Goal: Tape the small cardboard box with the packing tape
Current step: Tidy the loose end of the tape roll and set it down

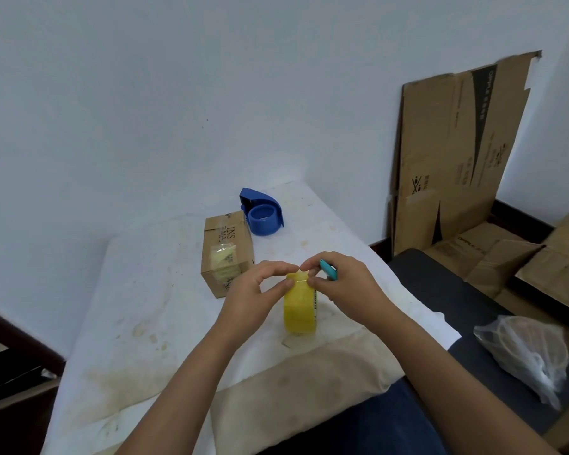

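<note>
A yellow roll of packing tape (299, 307) stands on edge on the white table cover (145, 307). My left hand (257, 287) and my right hand (342, 284) both pinch the top of the roll with thumb and forefinger. A teal object (328, 270), partly hidden, is tucked in my right hand. The small cardboard box (227, 254) lies to the left behind the roll, with yellowish tape on its near top. Neither hand touches the box.
A blue tape dispenser (262, 213) sits behind the box near the wall. Flattened cardboard (457, 152) leans on the wall at right, with more boxes (539, 261) on the floor. A clear plastic bag (529, 353) lies on a dark surface at right.
</note>
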Motion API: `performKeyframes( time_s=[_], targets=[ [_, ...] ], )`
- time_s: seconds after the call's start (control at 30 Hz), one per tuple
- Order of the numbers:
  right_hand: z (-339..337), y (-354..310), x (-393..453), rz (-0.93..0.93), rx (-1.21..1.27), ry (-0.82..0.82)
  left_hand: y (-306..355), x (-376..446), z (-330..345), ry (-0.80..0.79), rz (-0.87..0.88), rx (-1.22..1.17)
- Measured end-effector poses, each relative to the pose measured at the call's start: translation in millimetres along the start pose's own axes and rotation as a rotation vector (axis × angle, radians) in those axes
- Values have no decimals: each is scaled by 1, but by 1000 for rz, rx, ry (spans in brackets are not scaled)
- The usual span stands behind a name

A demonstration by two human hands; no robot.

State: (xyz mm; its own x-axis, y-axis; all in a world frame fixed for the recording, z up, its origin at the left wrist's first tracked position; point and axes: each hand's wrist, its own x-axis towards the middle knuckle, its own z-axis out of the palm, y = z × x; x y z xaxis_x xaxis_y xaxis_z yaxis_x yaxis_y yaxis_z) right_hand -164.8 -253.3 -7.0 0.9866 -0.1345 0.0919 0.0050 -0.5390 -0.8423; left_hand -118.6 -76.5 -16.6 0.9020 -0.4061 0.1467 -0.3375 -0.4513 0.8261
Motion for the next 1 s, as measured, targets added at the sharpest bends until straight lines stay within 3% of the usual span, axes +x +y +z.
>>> performKeyframes(
  time_s=[0.57, 1.0],
  targets=[
    [5, -1, 3, -39, -202, 68, -1, -3, 12, 163, 161, 124],
    [17, 11, -4, -158, -156, 188, -12, -5, 23, 326, 359, 266]
  ],
)
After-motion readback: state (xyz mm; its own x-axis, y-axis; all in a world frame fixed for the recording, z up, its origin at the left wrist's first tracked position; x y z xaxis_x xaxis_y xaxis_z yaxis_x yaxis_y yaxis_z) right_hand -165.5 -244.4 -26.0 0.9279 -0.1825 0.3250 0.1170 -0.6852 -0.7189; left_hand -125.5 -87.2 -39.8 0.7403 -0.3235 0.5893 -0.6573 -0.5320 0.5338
